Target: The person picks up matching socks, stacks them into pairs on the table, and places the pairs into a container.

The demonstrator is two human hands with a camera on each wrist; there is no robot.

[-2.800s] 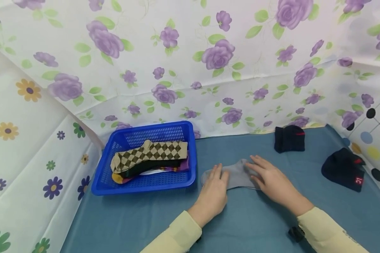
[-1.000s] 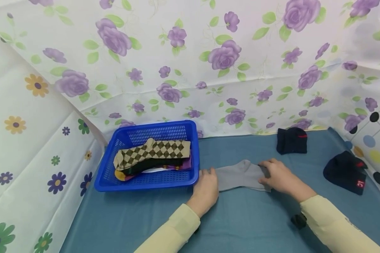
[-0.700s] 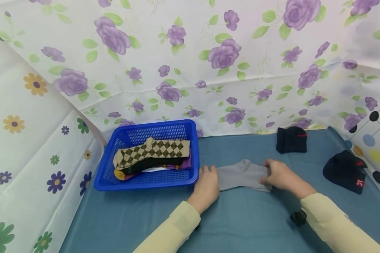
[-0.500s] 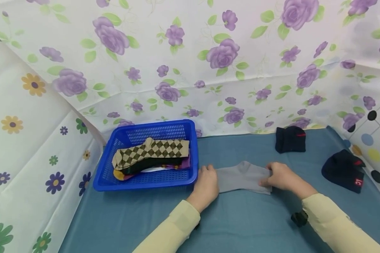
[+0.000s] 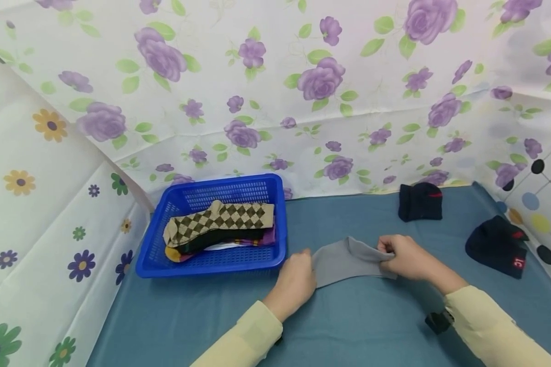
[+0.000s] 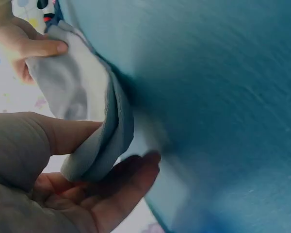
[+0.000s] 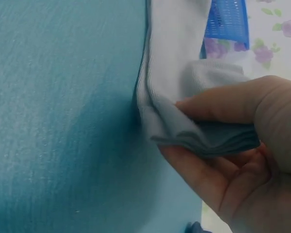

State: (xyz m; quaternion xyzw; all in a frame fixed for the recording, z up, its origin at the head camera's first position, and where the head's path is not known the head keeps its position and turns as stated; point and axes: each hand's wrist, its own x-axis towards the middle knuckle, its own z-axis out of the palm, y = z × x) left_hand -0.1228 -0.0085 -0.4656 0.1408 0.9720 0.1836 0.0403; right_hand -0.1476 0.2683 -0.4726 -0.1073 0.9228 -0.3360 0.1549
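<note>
A pair of grey socks (image 5: 344, 262), laid one on the other, stretches between my two hands over the blue cloth. My left hand (image 5: 296, 280) grips the toe end; in the left wrist view its thumb (image 6: 72, 136) lies on top and the fingers are beneath the layers. At the cuff end my right hand (image 5: 406, 257) pinches the stacked layers, as the right wrist view shows with the thumb (image 7: 228, 102) above and fingers below. The middle of the socks bows upward near the heel, where a fold shows.
Left of the socks stands a blue plastic basket (image 5: 211, 270) holding several socks, a beige-and-brown argyle one (image 5: 225, 219) on top. Two dark navy bundles lie on the right: one bundle (image 5: 420, 201) at the back, another bundle (image 5: 498, 247) near the side wall. Flowered sheets (image 5: 257, 102) hang behind.
Earlier both hands smoothed the grey socks flat. They then moved apart to the two ends and took hold. Now the socks are being lifted and bent up from the cloth.
</note>
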